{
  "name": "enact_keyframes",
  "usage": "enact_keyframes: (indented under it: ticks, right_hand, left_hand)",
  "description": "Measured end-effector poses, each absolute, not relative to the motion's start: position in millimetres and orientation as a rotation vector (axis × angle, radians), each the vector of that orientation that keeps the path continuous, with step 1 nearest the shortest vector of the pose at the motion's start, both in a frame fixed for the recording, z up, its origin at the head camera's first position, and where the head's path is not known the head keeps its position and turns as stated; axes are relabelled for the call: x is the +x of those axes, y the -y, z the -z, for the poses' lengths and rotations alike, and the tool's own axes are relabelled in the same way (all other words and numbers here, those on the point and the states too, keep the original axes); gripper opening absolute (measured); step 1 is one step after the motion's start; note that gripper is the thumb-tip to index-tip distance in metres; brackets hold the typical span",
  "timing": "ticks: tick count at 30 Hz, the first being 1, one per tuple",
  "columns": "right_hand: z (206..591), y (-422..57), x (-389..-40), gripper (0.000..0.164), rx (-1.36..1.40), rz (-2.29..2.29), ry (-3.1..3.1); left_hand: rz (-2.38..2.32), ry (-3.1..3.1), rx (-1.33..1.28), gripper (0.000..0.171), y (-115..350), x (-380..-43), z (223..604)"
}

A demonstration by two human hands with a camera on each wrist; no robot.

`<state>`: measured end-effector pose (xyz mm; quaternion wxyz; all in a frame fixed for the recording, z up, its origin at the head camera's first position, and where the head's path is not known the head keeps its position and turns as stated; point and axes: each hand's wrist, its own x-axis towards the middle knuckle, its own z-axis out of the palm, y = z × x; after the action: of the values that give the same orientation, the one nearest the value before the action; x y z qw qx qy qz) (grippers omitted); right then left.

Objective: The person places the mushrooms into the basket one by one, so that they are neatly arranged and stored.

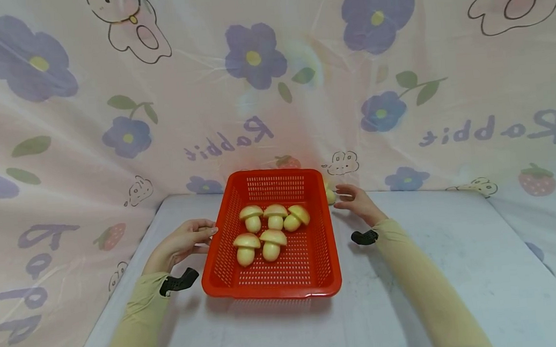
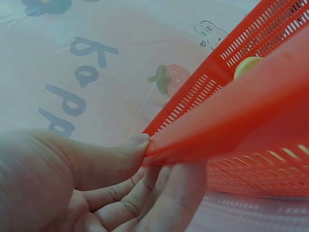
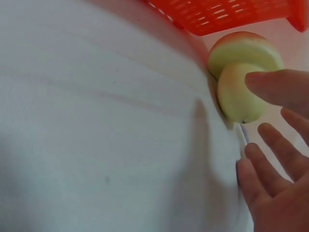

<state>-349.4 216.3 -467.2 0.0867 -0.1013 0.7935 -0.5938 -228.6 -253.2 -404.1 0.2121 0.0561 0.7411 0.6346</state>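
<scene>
My left hand (image 1: pixel 181 243) pinches the left rim of a red plastic basket (image 1: pixel 271 291), thumb on top and fingers beneath, as the left wrist view shows. The basket is tilted, its near edge raised above the table. Several mushrooms (image 1: pixel 272 252) with pale stems and yellow-tan caps lie inside, in its left and middle part. Behind the basket's right side is one more mushroom (image 3: pixel 239 96), mostly hidden in the head view. Beside it my right hand (image 1: pixel 357 204) reaches in with spread fingers, the thumb overlapping its stem in the right wrist view.
A white-covered table (image 1: pixel 439 259) carries the basket near its back edge. Behind and at both sides hangs a printed curtain (image 1: pixel 303 112) with flowers and rabbits. Black wrist devices (image 1: pixel 180 281) sit at both sleeve cuffs.
</scene>
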Motion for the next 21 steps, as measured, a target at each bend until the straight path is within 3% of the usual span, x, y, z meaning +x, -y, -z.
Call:
enact_keyframes:
  ticks: [21]
  right_hand:
    - [473.3,-198.8,-361.8,0.058,-0.297,1.784,-2.407]
  left_hand:
    - [-1.768,-2.046,0.144,0.036,251.8,-228.0,402.1]
